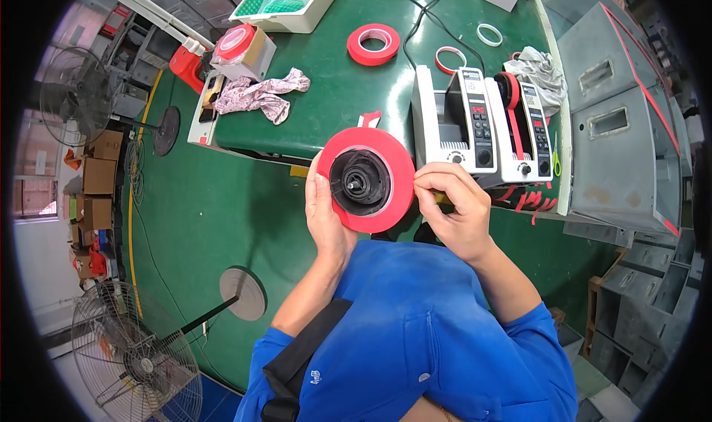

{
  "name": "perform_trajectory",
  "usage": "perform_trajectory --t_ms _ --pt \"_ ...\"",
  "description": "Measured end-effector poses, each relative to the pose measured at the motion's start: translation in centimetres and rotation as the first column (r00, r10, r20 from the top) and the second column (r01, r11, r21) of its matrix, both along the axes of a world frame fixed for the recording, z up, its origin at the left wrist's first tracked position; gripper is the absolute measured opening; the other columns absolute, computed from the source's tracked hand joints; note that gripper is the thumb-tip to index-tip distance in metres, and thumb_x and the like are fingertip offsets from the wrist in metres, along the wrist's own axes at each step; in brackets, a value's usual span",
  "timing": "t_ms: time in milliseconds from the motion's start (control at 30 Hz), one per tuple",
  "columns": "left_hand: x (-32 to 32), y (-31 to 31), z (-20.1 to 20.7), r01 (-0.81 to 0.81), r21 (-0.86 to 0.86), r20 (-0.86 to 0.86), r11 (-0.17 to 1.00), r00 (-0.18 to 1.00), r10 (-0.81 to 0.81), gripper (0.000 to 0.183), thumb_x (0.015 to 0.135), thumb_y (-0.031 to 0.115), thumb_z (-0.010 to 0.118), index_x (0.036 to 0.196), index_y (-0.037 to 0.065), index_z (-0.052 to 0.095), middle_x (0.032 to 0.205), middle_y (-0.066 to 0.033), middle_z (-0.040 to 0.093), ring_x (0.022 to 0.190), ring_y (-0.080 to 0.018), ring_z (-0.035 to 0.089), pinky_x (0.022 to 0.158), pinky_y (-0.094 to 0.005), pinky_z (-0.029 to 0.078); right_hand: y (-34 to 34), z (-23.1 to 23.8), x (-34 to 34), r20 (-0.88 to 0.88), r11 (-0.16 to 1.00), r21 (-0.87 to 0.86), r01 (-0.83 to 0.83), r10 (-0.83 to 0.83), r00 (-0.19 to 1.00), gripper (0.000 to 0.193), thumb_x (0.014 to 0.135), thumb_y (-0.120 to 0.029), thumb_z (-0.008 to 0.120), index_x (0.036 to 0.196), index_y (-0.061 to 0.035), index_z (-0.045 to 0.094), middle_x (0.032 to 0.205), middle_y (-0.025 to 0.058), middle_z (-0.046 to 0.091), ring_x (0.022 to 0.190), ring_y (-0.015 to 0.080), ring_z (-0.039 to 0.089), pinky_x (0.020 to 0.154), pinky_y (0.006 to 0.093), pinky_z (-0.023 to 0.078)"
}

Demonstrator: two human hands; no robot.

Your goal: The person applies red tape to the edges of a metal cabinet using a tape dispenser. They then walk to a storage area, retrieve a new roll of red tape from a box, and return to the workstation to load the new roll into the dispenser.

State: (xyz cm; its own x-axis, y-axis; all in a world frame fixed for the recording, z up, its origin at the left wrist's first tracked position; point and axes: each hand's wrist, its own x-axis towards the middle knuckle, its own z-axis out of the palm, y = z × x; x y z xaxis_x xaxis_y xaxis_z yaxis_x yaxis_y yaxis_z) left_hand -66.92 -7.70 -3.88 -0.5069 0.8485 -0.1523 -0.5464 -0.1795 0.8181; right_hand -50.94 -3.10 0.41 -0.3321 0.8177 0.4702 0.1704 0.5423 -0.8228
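Observation:
A large roll of red tape (401, 171) with a black hub (355, 185) in its core is held up in front of my chest. My left hand (326, 218) is closed round its left edge, fingers behind it and out of sight. At the roll's right edge my right hand (454, 208) pinches thumb against forefinger, where the tape's end seems to be; the end itself is too small to make out. Just beyond stand two white tape dispensers, the left one (434, 125) with an unfilled slot, the right one (535, 136) loaded with red tape.
On the green table (334, 88) lie another red tape roll (373, 44), tape rings (450, 59), a patterned cloth (263, 96) and a white tray (311, 14). Cut red strips (534, 199) hang at the right edge. Grey metal boxes (615, 125) stand right; fans (141, 363) stand left.

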Motion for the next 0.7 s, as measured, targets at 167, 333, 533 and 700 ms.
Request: perform_trajectory --t_ms 167,333,533,700 --pt "-0.01 0.23 -0.03 -0.008 0.013 0.049 1.0 0.999 0.007 0.042 0.098 0.025 0.032 0.132 0.0 0.032 0.126 -0.0118 0.047 0.113 -0.0183 0.048 0.095 -0.0329 0.042 0.47 0.07 0.11 0.01 0.997 0.066 -0.042 0.042 0.999 0.016 0.072 0.009 0.065 0.087 0.0028 0.061 0.088 0.0112 0.061 0.074 0.0209 0.061 0.063 0.0281 0.05" --pt "-0.24 0.36 0.16 -0.029 0.013 -0.026 0.999 0.999 0.029 0.042 0.099 0.025 0.032 0.133 0.001 0.032 0.126 -0.0118 0.047 0.113 -0.0184 0.049 0.095 -0.0329 0.042 0.67 0.33 0.26 0.059 0.995 0.085 -0.049 0.044 0.997 0.015 0.073 0.01 0.063 0.087 0.0031 0.06 0.088 0.0114 0.06 0.071 0.02 0.061 0.06 0.0271 0.05" --pt "-0.18 0.62 0.26 -0.038 0.028 -0.067 0.999 0.997 0.04 0.042 0.099 0.024 0.032 0.134 0.002 0.032 0.127 -0.0116 0.047 0.114 -0.018 0.048 0.096 -0.0328 0.041 0.51 -0.07 -0.26 0.055 0.994 0.108 0.002 -0.008 0.998 0.016 0.072 0.014 0.06 0.086 0.0047 0.059 0.089 0.0124 0.06 0.074 0.0177 0.06 0.065 0.0247 0.049" --pt "0.03 0.94 0.49 -0.02 0.043 -0.015 0.999 1.0 0.021 0.043 0.098 0.025 0.033 0.134 0.0 0.031 0.127 -0.0116 0.046 0.115 -0.0183 0.047 0.097 -0.0332 0.04 0.88 -0.54 -0.43 -0.024 0.999 -0.024 0.029 -0.03 0.999 0.019 0.074 0.014 0.059 0.09 0.0043 0.058 0.09 0.0104 0.058 0.077 0.014 0.059 0.068 0.0245 0.049"
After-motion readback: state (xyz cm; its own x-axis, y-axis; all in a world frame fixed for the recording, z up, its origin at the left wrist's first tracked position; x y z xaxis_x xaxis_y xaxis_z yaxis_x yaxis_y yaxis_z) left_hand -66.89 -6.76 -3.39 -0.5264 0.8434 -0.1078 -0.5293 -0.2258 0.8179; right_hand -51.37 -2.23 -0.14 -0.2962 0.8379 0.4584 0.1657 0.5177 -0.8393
